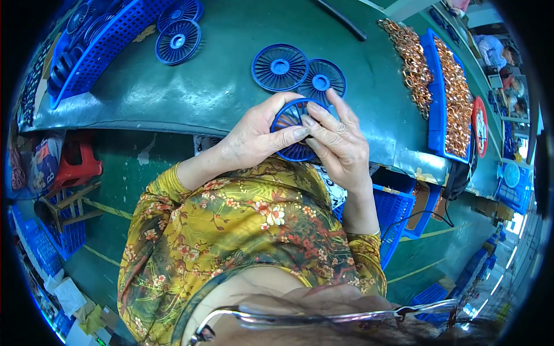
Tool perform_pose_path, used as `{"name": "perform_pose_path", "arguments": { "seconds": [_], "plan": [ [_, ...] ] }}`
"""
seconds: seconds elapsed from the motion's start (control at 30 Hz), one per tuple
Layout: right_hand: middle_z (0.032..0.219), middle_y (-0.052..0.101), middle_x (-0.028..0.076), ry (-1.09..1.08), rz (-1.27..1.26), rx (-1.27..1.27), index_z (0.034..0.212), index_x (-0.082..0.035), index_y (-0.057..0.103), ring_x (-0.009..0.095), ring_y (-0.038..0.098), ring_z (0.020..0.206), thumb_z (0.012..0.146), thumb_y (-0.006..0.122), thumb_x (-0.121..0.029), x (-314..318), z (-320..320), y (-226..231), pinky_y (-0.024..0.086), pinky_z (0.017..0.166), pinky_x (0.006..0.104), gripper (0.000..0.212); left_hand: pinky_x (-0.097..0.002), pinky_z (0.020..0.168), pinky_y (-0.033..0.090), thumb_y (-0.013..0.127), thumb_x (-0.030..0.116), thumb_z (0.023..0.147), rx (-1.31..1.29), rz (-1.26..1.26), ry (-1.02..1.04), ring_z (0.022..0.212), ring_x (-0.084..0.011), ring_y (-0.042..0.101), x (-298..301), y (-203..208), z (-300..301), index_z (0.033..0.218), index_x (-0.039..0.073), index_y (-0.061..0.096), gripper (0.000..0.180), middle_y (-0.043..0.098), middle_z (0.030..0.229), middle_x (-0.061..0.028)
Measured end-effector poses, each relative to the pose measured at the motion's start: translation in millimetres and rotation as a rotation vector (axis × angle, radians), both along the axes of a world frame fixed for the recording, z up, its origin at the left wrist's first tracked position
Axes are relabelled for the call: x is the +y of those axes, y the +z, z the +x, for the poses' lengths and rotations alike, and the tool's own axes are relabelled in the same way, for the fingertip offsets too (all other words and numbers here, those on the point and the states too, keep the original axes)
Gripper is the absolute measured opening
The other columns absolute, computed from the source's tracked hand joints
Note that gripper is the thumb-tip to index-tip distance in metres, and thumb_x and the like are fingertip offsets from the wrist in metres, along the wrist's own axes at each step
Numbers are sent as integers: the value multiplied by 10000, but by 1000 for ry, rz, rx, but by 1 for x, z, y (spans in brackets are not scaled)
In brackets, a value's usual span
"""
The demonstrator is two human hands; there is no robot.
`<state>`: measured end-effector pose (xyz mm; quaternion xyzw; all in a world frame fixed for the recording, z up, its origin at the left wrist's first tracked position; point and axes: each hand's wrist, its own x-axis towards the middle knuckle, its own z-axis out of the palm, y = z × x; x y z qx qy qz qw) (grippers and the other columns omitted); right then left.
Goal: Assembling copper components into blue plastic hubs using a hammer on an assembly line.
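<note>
A round blue plastic fan grille (296,152) with thin spokes is held up near the table's front edge, between both my hands. My left hand (262,128) is closed round its left side, the thumb pressed over its face. The fingers of my right hand (339,135) bend over the middle and right side, with fingertips close to the left thumb; whether they pinch a small part there is hidden. Just beyond the hands, two more blue grilles, one at left (280,67) and one at right (322,82), lie overlapping on the green table (225,81).
At the far right, copper-coloured metal rings (407,60) lie heaped beside a blue tray (437,118) full of them. A blue basket (107,55) of grilles stands at the far left, with loose grilles (178,42) beside it. Below are a red stool (78,164) and blue crates (392,210).
</note>
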<state>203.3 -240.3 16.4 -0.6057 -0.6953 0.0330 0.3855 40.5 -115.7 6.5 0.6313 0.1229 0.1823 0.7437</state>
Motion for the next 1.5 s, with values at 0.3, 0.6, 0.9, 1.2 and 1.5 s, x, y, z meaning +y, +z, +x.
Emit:
{"name": "perform_pose_path", "arguments": {
  "seconds": [0.3,0.6,0.9,1.2,1.5],
  "plan": [
    [940,685,132,-916,-260,80,1239,-32,582,211,653,779,893,632,-329,-14,139,-11,509,704,337,459,-464,528,508,580,130,853,-83,1017,-114,654,-359,644,-25,9,55,1227,57,440,406,639,697,-164],
    [805,664,190,-1050,-422,-305,886,-76,626,384,651,769,904,557,-384,-18,184,-27,496,655,497,316,-583,1121,127,597,295,831,84,1527,30,1392,-351,264,-32,-18,113,1306,170,510,498,391,1425,-193],
    [654,553,-16,-604,86,614,859,-27,586,35,490,531,890,661,-99,-41,115,-21,401,486,170,109,-472,892,370,774,410,659,340,1494,835,1081,-367,450,114,4,-14,1267,94,482,745,489,1140,-194],
    [893,674,133,-275,304,920,1037,37,582,171,674,724,881,636,-10,-17,43,-17,515,616,221,172,-275,739,495,630,286,912,374,890,1136,784,-152,634,135,-19,-68,1134,84,636,301,678,885,-117],
    [836,637,98,-338,461,118,878,-36,671,199,614,708,700,792,-16,0,0,-6,485,596,274,216,-246,807,447,461,289,1007,-75,153,517,880,-89,539,25,6,2,1085,-11,580,332,608,943,-23]
  ]
}}
